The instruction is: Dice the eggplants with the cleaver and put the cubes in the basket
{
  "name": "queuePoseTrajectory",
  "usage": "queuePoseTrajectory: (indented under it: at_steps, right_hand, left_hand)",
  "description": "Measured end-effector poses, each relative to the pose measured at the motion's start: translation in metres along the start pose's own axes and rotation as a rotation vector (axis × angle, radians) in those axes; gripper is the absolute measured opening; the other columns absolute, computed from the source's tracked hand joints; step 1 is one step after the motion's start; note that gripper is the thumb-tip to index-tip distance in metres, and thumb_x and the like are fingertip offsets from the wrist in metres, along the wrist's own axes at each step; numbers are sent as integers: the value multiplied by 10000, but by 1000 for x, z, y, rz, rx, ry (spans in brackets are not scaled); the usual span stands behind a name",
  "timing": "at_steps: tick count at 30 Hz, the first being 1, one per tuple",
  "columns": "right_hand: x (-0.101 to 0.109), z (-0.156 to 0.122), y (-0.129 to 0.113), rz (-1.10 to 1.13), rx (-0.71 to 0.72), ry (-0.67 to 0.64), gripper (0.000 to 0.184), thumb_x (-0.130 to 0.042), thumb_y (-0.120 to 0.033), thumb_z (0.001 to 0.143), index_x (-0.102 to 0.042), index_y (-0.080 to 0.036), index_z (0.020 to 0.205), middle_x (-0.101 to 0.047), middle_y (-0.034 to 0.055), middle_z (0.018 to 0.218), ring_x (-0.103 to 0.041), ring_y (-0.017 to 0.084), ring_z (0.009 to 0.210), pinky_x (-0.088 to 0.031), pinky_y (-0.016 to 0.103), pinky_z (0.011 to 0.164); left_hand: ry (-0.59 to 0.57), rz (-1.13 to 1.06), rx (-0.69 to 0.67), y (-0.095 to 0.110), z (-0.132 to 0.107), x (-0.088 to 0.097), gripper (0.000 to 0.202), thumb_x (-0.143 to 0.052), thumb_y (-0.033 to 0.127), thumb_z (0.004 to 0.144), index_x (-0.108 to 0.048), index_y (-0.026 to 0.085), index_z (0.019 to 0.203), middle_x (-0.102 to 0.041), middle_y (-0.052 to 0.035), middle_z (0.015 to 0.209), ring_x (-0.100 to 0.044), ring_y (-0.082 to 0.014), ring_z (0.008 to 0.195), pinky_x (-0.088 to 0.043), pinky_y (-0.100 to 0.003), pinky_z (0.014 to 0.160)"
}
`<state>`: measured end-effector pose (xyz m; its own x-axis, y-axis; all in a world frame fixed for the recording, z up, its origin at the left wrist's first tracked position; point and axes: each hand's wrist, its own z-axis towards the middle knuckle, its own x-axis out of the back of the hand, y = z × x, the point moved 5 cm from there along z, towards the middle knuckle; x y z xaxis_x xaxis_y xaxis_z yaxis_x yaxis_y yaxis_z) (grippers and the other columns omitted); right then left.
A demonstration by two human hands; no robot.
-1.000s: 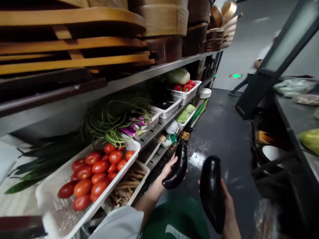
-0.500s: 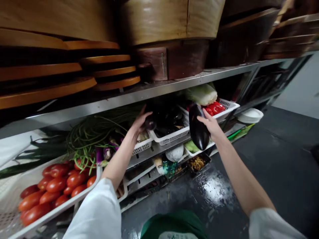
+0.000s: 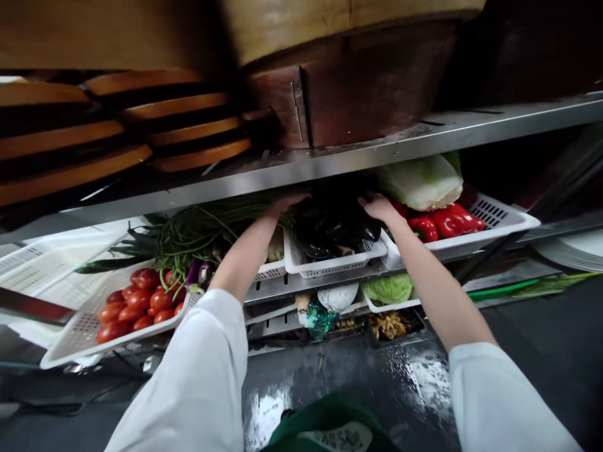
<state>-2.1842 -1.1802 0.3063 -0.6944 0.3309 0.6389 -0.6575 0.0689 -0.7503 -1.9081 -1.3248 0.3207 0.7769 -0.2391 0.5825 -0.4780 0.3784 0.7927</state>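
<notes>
Both my arms reach up into a white basket (image 3: pixel 330 269) of dark eggplants (image 3: pixel 330 229) on the middle shelf. My left hand (image 3: pixel 286 203) lies over the left side of the eggplant pile, palm down. My right hand (image 3: pixel 377 207) rests on the right side of the pile, just above one glossy eggplant (image 3: pixel 370 230). The fingertips of both hands are lost in the shadow under the steel shelf (image 3: pixel 358 157), so I cannot make out whether either one grips an eggplant.
A napa cabbage (image 3: pixel 421 181) and red peppers (image 3: pixel 447 221) fill the basket to the right. Long green beans (image 3: pixel 198 229) and tomatoes (image 3: pixel 136 301) sit in baskets to the left. Wooden steamers and boards (image 3: pixel 188 132) are stacked above. Below is a wet dark floor (image 3: pixel 339 376).
I have turned to the shelf and come closer. Both hands, which carried an eggplant each, have moved up into the eggplant basket, and those eggplants no longer stand out from the pile.
</notes>
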Motion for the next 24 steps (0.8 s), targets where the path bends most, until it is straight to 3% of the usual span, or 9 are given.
queuePoseTrajectory:
  at_steps: [3, 7, 10, 13, 16, 18, 20, 24]
  right_hand:
    - [-4, -40, -4, -70, 109, 18, 799, -646, -573, 888, -513, -125, 1536, -549, 204, 1520, -490, 402, 1425, -364, 552, 1202]
    - [-28, -97, 0, -145, 225, 56, 880, -691, -540, 845, -409, -202, 1608, -276, 158, 1695, -374, 437, 1492, -363, 585, 1202]
    - [-28, -88, -3, -214, 205, 108, 828, -651, -486, 878, -408, -171, 1603, -298, 198, 1669, -406, 472, 1450, -376, 637, 1164]
    - [-15, -43, -14, -277, 197, 36, 760, -660, -490, 866, -513, -156, 1533, -518, 210, 1518, -505, 464, 1355, -392, 641, 1139]
    - [-5, -15, -19, -328, 217, -37, 762, -693, -486, 834, -548, -149, 1502, -585, 206, 1449, -510, 469, 1347, -373, 637, 1151]
    - [-8, -20, -15, -333, 219, -48, 831, -707, -478, 820, -490, -139, 1546, -508, 227, 1519, -486, 485, 1371, -370, 644, 1150]
    - [-16, -39, -7, -294, 236, -37, 907, -709, -483, 819, -393, -159, 1605, -368, 226, 1619, -439, 480, 1421, -372, 633, 1157]
    - [-22, -79, 0, -166, 295, 34, 957, -689, -521, 840, -288, -203, 1649, -187, 187, 1701, -313, 430, 1524, -353, 581, 1198]
  left_hand:
    - [6, -26, 80, 1, -11, -1, 452, -709, 394, 933, -683, 198, 1339, -703, -102, 1342, -650, -263, 1230, -453, -416, 1101]
    - [171, -60, -53, 7, -37, -10, 463, -645, 442, 975, -671, 168, 1347, -701, -102, 1334, -631, -249, 1271, -442, -375, 1127]
    - [209, 16, -119, 11, -49, -20, 448, -659, 436, 969, -674, 187, 1342, -676, -88, 1381, -591, -247, 1332, -401, -368, 1174]
    - [205, 96, -133, 17, -43, -24, 387, -617, 377, 994, -697, 172, 1312, -675, -96, 1385, -588, -256, 1335, -393, -377, 1182]
    - [129, 136, -115, 17, -33, -24, 307, -589, 323, 997, -751, 181, 1215, -722, -70, 1299, -617, -253, 1288, -412, -370, 1162]
    - [68, 125, -97, 12, -32, -22, 305, -601, 355, 991, -759, 203, 1203, -726, -51, 1287, -614, -250, 1289, -405, -370, 1168]
    - [81, 83, -92, 6, -39, -16, 347, -619, 396, 983, -734, 214, 1256, -688, -51, 1359, -582, -245, 1330, -382, -375, 1189]
    - [284, -13, -102, 5, -71, 4, 385, -598, 383, 994, -684, 199, 1321, -626, -79, 1439, -536, -237, 1377, -368, -372, 1203]
